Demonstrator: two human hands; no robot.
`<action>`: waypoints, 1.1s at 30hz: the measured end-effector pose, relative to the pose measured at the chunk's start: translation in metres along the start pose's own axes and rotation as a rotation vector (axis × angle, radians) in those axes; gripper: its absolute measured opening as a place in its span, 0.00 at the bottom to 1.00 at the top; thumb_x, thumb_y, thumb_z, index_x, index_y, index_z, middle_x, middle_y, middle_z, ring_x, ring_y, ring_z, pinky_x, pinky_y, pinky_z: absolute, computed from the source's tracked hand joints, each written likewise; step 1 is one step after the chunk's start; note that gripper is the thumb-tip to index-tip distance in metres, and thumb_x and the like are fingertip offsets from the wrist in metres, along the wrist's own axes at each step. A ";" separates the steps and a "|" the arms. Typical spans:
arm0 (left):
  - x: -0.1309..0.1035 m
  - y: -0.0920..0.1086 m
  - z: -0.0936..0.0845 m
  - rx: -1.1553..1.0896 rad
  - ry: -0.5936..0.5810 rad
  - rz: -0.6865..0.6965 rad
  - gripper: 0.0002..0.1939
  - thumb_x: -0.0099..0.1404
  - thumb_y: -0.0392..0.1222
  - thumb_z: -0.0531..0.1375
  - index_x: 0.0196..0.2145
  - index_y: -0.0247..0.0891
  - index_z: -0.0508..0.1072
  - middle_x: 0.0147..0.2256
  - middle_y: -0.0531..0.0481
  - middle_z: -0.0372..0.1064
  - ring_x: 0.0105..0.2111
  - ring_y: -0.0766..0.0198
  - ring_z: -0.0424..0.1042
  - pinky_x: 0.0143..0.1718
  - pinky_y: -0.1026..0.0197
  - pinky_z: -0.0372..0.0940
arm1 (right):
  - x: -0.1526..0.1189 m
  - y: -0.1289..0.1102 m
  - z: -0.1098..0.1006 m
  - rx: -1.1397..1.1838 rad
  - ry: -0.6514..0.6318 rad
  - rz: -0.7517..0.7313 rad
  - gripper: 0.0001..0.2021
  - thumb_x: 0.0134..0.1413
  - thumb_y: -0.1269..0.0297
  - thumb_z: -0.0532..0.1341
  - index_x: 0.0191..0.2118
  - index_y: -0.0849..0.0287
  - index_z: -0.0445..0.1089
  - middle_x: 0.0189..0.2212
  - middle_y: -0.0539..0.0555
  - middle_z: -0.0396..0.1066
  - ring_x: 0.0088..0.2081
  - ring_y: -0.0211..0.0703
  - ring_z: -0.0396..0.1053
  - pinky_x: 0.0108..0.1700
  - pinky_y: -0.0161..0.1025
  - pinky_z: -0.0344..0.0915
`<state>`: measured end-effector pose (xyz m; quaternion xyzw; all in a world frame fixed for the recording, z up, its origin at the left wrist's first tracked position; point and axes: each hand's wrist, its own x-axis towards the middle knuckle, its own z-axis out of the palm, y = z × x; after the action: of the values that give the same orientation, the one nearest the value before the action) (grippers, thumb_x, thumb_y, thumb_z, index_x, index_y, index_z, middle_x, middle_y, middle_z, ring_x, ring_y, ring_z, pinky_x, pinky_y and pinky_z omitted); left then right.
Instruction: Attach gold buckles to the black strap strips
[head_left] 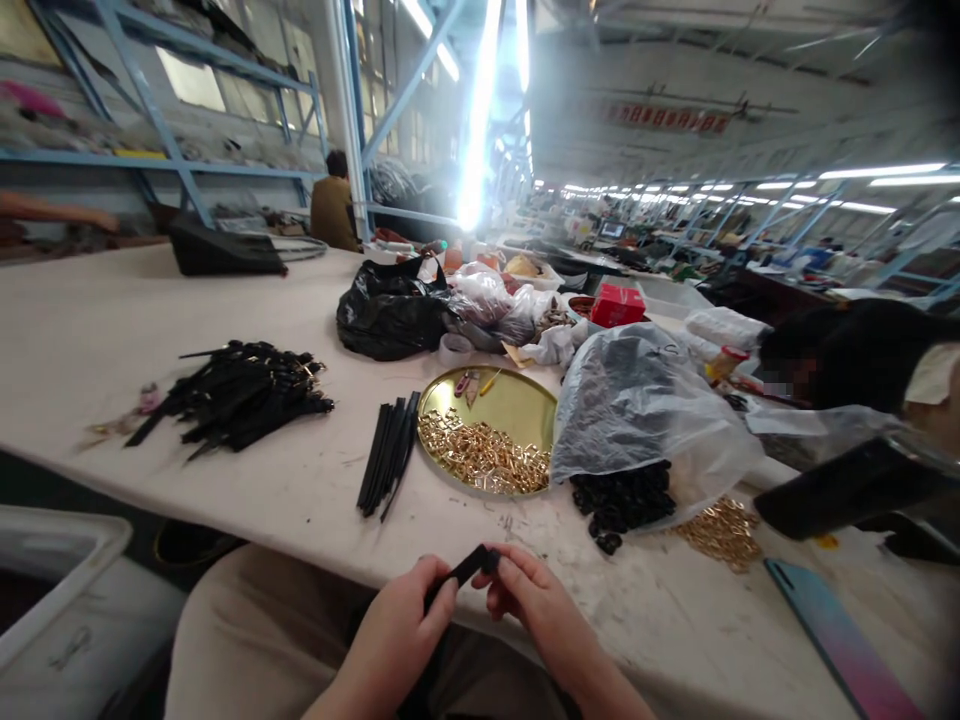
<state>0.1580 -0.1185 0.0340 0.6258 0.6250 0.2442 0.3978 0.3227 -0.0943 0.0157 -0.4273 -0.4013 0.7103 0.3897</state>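
A pale worktable point(112, 330) bears a crinkled clear plastic bag point(637, 410) and a round brass tray point(517, 405) of small gold fittings. At its near edge, left hand point(397, 630) and right hand point(536, 600) — fingers pinched narrow — share one flat black strap point(469, 567).
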 end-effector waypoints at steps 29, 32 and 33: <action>-0.017 -0.011 -0.009 -0.590 -0.457 -0.210 0.12 0.57 0.41 0.49 0.37 0.35 0.65 0.24 0.55 0.66 0.17 0.72 0.62 0.20 0.69 0.55 | -0.004 0.012 0.003 -0.029 -0.018 0.163 0.15 0.45 0.52 0.62 0.27 0.62 0.67 0.15 0.45 0.61 0.17 0.29 0.54 0.21 0.29 0.49; -0.018 -0.009 -0.012 -0.642 -0.450 -0.260 0.17 0.57 0.41 0.48 0.44 0.34 0.62 0.23 0.55 0.67 0.15 0.74 0.59 0.19 0.70 0.53 | -0.003 0.016 0.004 0.074 0.022 0.211 0.16 0.43 0.52 0.63 0.24 0.61 0.63 0.15 0.44 0.61 0.16 0.29 0.53 0.20 0.29 0.49; -0.018 -0.008 -0.011 -0.638 -0.423 -0.271 0.19 0.58 0.41 0.48 0.47 0.34 0.59 0.23 0.56 0.66 0.14 0.74 0.58 0.18 0.70 0.53 | -0.002 0.018 0.006 0.068 0.036 0.208 0.16 0.43 0.52 0.64 0.24 0.61 0.63 0.15 0.44 0.61 0.16 0.29 0.53 0.21 0.29 0.49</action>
<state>0.1425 -0.1347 0.0370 0.4193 0.4989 0.2371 0.7204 0.3138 -0.1048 0.0021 -0.4658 -0.3232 0.7523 0.3355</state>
